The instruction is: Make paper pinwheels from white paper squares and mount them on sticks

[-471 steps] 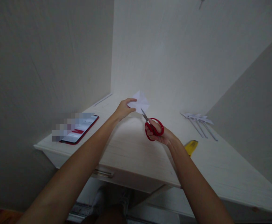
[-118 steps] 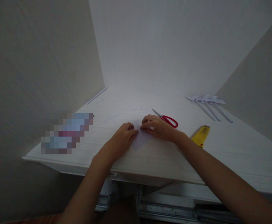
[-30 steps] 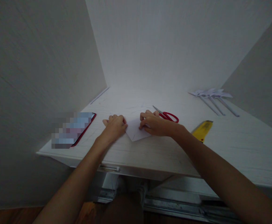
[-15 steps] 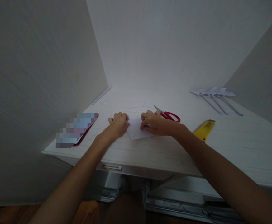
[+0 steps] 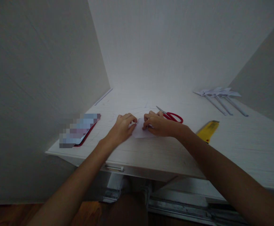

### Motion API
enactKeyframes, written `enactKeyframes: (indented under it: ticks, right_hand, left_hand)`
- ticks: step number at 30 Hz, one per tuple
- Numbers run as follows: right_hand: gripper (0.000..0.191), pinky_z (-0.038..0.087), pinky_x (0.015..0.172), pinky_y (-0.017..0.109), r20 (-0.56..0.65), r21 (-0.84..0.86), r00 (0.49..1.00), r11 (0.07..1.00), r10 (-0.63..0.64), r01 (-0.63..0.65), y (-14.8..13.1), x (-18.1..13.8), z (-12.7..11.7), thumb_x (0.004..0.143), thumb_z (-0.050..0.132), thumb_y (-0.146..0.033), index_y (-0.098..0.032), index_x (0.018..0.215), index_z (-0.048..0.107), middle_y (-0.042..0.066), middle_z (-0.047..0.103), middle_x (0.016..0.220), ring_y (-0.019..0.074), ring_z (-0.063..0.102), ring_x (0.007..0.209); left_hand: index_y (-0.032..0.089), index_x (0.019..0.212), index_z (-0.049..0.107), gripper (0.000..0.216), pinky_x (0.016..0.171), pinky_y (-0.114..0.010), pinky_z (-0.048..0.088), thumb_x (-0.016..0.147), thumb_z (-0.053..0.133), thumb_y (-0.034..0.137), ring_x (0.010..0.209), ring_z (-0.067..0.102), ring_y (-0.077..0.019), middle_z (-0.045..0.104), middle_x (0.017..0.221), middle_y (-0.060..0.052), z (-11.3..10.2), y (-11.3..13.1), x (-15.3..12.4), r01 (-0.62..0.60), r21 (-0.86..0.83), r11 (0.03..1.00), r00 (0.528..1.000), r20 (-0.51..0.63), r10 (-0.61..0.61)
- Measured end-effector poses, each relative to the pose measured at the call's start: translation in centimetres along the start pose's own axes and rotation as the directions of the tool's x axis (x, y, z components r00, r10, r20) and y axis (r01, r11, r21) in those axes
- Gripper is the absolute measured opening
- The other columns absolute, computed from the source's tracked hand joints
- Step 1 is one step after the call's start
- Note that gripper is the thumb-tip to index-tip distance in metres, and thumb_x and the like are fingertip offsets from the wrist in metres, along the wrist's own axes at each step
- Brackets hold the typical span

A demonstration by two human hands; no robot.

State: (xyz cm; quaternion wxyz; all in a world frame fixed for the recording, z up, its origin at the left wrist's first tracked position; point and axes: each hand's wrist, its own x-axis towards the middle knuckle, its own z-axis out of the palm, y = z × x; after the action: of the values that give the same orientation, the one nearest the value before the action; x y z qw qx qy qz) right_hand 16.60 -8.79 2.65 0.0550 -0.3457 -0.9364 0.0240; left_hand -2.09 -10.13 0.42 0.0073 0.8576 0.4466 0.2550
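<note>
A small sheet of white paper lies on the white tabletop between my hands, its upper left part bent up. My left hand pinches the paper's left side between thumb and forefinger. With its fingers curled, my right hand holds the right part of the paper down and hides that part. Just beyond the right hand are scissors with red handles, their blades pointing away to the left.
A yellow utility knife lies beside my right forearm. Several paper pinwheels on grey sticks rest at the back right. A blurred flat object with a red edge sits at the left. Walls enclose the table; its front has a drawer handle.
My left hand has moved right, toward the right hand, bringing the paper's left side inward. The right hand stays in about the same place on the paper.
</note>
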Motion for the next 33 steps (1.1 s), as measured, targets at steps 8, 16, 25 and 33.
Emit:
enactKeyframes:
  ticks: [8,16,25,33]
  right_hand:
    - [0.026,0.025,0.069,0.033,0.007,0.018,1.0,1.0,-0.001,0.001,0.1,0.1,0.0,0.079,0.043,-0.013,-0.017,0.082,0.068,0.009,0.057,0.092,0.0224,0.044,0.09]
    - [0.026,0.026,0.068,0.033,0.027,0.019,1.0,1.0,0.008,-0.009,0.1,0.1,0.0,0.079,0.043,-0.012,-0.019,0.082,0.067,0.009,0.056,0.092,0.0228,0.044,0.091]
    - [0.025,0.029,0.071,0.035,0.042,0.019,0.999,0.999,0.026,-0.027,0.1,0.0,-0.2,0.08,0.042,-0.013,-0.017,0.085,0.066,0.01,0.056,0.094,0.0236,0.045,0.094]
    - [0.024,0.03,0.072,0.035,0.042,0.022,0.999,0.999,0.033,-0.034,0.1,0.0,-0.1,0.08,0.042,-0.011,-0.017,0.084,0.065,0.009,0.057,0.095,0.0227,0.045,0.093]
  left_hand:
    - [0.013,0.089,0.059,0.021,0.077,-0.03,0.038,0.088,0.038,0.016,0.084,0.049,-0.0172,0.059,0.095,-0.008,0.6,-0.7,-0.3,-0.346,0.238,0.908,0.936,0.152,0.317]
    - [0.014,0.092,0.057,0.026,0.079,-0.03,0.039,0.09,0.032,0.023,0.085,0.048,-0.0158,0.057,0.089,-0.006,1.0,-0.3,-0.2,-0.181,0.043,0.983,0.964,0.204,0.168]
    - [0.013,0.099,0.057,0.029,0.082,-0.031,0.04,0.09,0.03,0.022,0.089,0.05,-0.0164,0.056,0.094,-0.008,0.8,-0.1,-0.7,-0.198,0.045,0.979,0.955,0.232,0.183]
    - [0.015,0.107,0.057,0.031,0.082,-0.036,0.041,0.089,0.032,0.017,0.095,0.048,-0.02,0.056,0.102,-0.013,0.2,-0.1,-1.3,-0.373,0.139,0.917,0.911,0.241,0.334]
